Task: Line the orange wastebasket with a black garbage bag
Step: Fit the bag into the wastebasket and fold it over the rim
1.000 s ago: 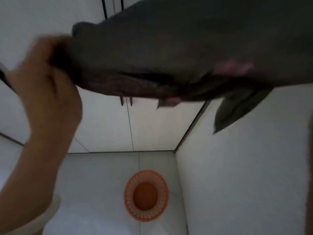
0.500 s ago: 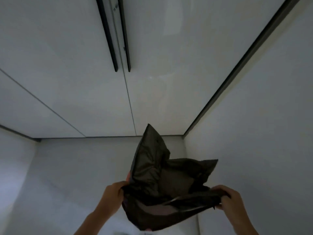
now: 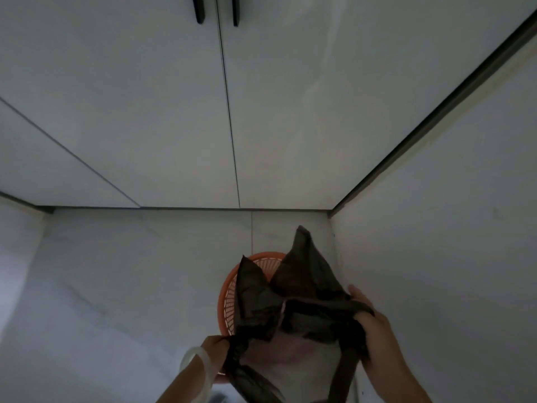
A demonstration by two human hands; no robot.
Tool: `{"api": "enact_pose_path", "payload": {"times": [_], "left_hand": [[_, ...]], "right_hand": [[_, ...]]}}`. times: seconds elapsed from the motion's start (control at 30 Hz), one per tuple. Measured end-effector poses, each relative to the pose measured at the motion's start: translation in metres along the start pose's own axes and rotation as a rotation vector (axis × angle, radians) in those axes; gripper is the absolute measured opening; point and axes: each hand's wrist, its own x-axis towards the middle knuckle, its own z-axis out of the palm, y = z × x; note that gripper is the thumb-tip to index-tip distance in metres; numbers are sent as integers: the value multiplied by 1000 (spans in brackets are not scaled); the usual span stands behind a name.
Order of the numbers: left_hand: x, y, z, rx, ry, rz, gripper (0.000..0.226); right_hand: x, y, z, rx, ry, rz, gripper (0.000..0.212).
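Observation:
The orange wastebasket (image 3: 230,295) stands on the pale floor in the corner, its slotted wall and rim showing at the left; the rest is hidden under the bag. A black garbage bag (image 3: 302,292) hangs over it, two pointed corners sticking up, its mouth pulled apart. My left hand (image 3: 215,349) pinches the bag's left edge, with a pale bangle on the wrist. My right hand (image 3: 374,324) grips the bag's right edge close to the wall.
White cabinet doors (image 3: 162,106) with two black handles (image 3: 200,10) stand straight ahead. A white wall (image 3: 453,228) closes the right side, right next to the basket. Pale floor (image 3: 130,286) stretches to the left.
The bag came down from in front of my face to over the basket. Both hands lowered with it and spread its mouth wider; the basket's rim shows again.

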Motion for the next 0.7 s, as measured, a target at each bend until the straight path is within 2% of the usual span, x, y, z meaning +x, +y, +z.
{"api": "enact_pose_path", "payload": {"times": [0.07,0.13,0.23,0.3,0.33,0.4,0.47,0.57,0.7], "left_hand": [[12,0,-5,-8,20,-22,30],[22,-1,-12,3,17,26,32],[37,0,-23,29,9,94,32],[48,4,-26,59,27,146,32],[52,9,-27,75,39,180,32],[60,17,-26,124,78,270,32],[65,26,-23,177,136,365,31],[68,41,-20,357,331,507,27],[76,70,-27,322,533,610,28]], "right_hand": [[27,15,23,-55,18,102,35],[47,32,45,-137,-64,225,30],[70,56,66,-251,-154,421,38],[86,65,69,-257,-115,449,41],[96,67,66,-217,-43,439,41],[112,72,54,-184,167,390,42],[115,72,36,-385,296,284,37],[116,68,16,-832,185,-7,19],[137,57,12,-928,143,-261,12]]}}
